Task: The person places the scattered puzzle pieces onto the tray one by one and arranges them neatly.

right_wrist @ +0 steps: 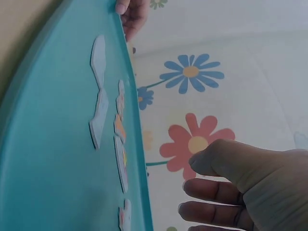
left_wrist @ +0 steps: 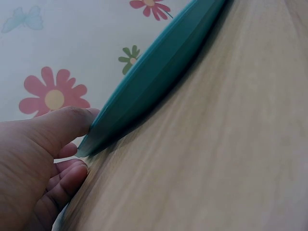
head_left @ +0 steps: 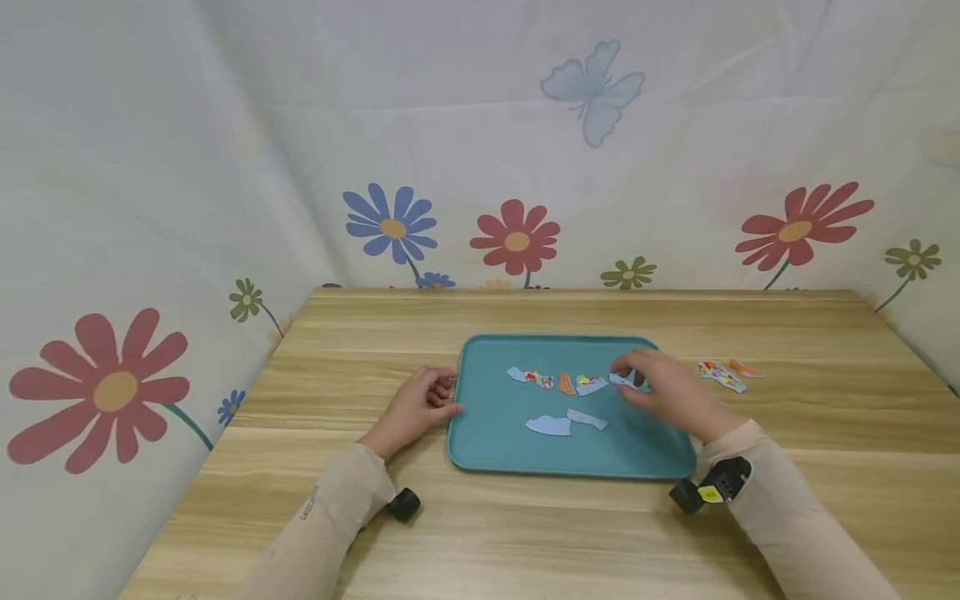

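My left hand grips the left edge of a teal tray; in the left wrist view its thumb lies on the rim and the other fingers curl beside it. Over the tray's right part hovers my right hand, its fingers loosely bent and holding nothing. Closest to it is a small pale-blue flat piece, partly covered by the fingers. Left of that, in a row, lie a pale-blue and yellow piece, an orange piece and a multicoloured strip. Two plain pale-blue pieces touch below.
Several colourful irregular pieces lie on the wooden table to the right of the tray. A white curtain printed with flowers and a butterfly hangs behind the table. Dark devices are strapped at the wrists.
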Demonstrator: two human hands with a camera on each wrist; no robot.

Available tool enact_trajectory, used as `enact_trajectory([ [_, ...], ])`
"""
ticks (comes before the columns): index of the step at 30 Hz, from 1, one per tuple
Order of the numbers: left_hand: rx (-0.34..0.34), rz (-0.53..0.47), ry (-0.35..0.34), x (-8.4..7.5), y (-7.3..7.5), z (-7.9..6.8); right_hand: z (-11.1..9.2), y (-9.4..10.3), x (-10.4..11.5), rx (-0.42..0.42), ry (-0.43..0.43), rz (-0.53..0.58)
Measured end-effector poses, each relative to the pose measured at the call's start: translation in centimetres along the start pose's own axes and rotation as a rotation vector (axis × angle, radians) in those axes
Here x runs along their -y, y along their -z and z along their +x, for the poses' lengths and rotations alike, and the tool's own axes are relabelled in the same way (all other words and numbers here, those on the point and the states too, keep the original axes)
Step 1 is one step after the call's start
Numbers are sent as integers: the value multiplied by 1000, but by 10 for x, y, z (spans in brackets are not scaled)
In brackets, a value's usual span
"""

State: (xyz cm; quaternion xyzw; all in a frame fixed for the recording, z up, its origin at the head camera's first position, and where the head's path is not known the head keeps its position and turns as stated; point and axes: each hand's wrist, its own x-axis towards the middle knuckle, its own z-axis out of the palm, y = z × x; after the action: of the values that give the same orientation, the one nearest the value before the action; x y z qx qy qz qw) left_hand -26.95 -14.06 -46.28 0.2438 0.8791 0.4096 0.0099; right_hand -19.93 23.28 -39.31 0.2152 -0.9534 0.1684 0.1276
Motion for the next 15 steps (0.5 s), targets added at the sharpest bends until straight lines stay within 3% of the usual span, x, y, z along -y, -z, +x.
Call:
enact_trajectory([
  [6, -4, -1, 1, 1, 0, 0, -2, 13, -14, -18, -36, -2],
  [15, 0, 6, -4, 1, -2, 1, -10, 25, -43, 3, -186, 28],
])
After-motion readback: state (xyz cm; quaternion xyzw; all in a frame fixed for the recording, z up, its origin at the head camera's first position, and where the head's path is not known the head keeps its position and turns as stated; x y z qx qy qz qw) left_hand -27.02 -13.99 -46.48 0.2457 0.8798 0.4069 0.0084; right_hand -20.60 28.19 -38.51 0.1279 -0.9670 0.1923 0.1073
